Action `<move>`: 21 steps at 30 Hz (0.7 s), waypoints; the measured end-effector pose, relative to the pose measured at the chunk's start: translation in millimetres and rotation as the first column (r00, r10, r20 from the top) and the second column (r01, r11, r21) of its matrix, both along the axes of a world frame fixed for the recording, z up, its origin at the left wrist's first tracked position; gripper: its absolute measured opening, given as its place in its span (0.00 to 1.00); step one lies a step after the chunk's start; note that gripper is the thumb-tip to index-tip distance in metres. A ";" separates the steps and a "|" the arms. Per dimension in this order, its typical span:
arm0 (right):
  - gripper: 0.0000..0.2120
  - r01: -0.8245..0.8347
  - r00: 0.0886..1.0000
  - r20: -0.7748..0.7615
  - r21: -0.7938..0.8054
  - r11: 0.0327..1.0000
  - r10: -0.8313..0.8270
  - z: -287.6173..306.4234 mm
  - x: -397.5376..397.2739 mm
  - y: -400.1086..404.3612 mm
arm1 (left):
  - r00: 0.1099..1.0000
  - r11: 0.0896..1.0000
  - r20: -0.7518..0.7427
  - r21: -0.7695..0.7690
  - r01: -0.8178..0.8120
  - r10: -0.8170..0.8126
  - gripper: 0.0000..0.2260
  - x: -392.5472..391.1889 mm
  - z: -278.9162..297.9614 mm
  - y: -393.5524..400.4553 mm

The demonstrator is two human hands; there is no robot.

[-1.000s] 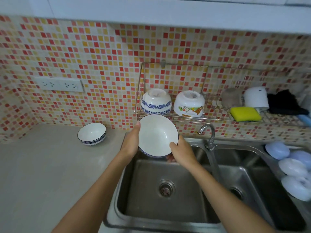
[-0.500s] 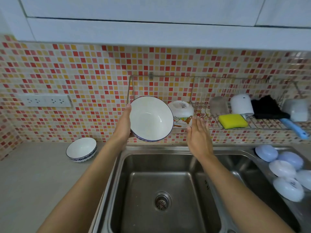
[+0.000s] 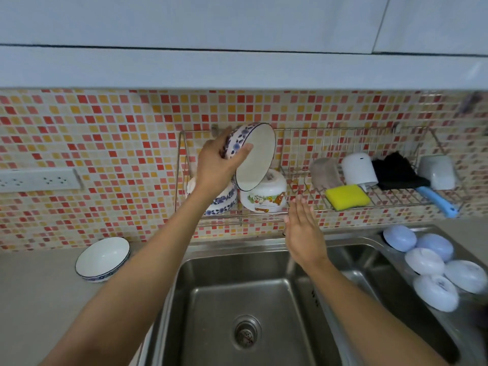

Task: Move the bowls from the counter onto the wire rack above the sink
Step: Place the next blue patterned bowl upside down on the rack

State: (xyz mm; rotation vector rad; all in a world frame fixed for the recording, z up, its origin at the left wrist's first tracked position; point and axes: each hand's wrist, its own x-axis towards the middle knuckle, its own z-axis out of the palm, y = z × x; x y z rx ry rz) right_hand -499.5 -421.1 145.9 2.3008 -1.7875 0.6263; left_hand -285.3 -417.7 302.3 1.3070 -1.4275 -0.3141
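Observation:
My left hand [image 3: 217, 165] grips a white bowl with blue flower pattern [image 3: 254, 157], tipped on its side above the left end of the wire rack [image 3: 303, 182]. Its lower rim touches or nearly touches an upside-down white bowl with cartoon print [image 3: 264, 198] on the rack. Another upside-down blue-patterned bowl [image 3: 224, 203] sits on the rack, partly hidden by my left wrist. My right hand [image 3: 303, 233] hovers open just below the rack's front edge, holding nothing. One more white bowl with a blue rim [image 3: 103, 258] stands upright on the counter at left.
The rack's right half holds a yellow sponge [image 3: 347, 197], a grey cup [image 3: 324, 173], a white cup [image 3: 359, 171], a black brush with blue handle [image 3: 401, 173] and a white container [image 3: 437, 171]. A steel double sink [image 3: 245, 299] lies below, with several pale bowls [image 3: 433, 268] at right.
My left hand raised the bowl from in front of the rack up over it and tipped it sideways. My right hand stays open near the rack's front edge.

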 end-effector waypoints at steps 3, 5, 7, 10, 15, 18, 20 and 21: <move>0.26 -0.006 1.000 0.010 -0.006 1.000 0.006 0.8 -0.3 -0.4 | 0.932 0.995 0.360 -0.101 -0.018 0.053 0.34 -10.9 -1.9 -26.0; 0.26 -0.006 1.000 0.002 -0.015 1.000 0.007 0.8 -1.1 -1.2 | 0.780 0.988 0.621 -0.150 0.019 0.079 0.36 -15.3 -8.1 -38.0; 0.26 -0.005 1.000 -0.029 -0.026 1.000 0.004 -1.4 -1.7 -2.2 | 0.613 0.980 0.783 -0.185 0.075 0.101 0.38 -18.1 -19.1 -47.1; 0.26 0.000 0.999 -0.035 -0.038 0.999 -0.001 -3.5 -1.9 -3.7 | 0.480 0.971 0.871 -0.193 0.138 0.105 0.37 -16.7 -40.1 -58.9; 0.26 0.017 1.000 -0.022 -0.079 0.997 -0.019 -5.6 0.1 -4.3 | 0.386 0.981 0.922 -0.096 0.169 0.024 0.37 -14.4 -62.6 -71.5; 0.26 0.016 1.000 0.008 -0.092 0.996 -0.016 -8.7 0.1 -5.9 | 0.338 0.988 0.941 -0.027 0.155 -0.027 0.39 -14.2 -67.3 -76.9; 0.25 0.017 1.000 0.020 -0.096 0.995 -0.015 -10.7 0.2 -6.8 | 0.311 0.988 0.949 -0.004 0.156 -0.045 0.39 -15.2 -69.0 -78.7; 0.25 0.017 1.000 0.026 -0.097 0.995 -0.015 -11.5 0.4 -7.1 | 0.299 0.986 0.953 0.003 0.164 -0.053 0.38 -16.0 -69.7 -78.4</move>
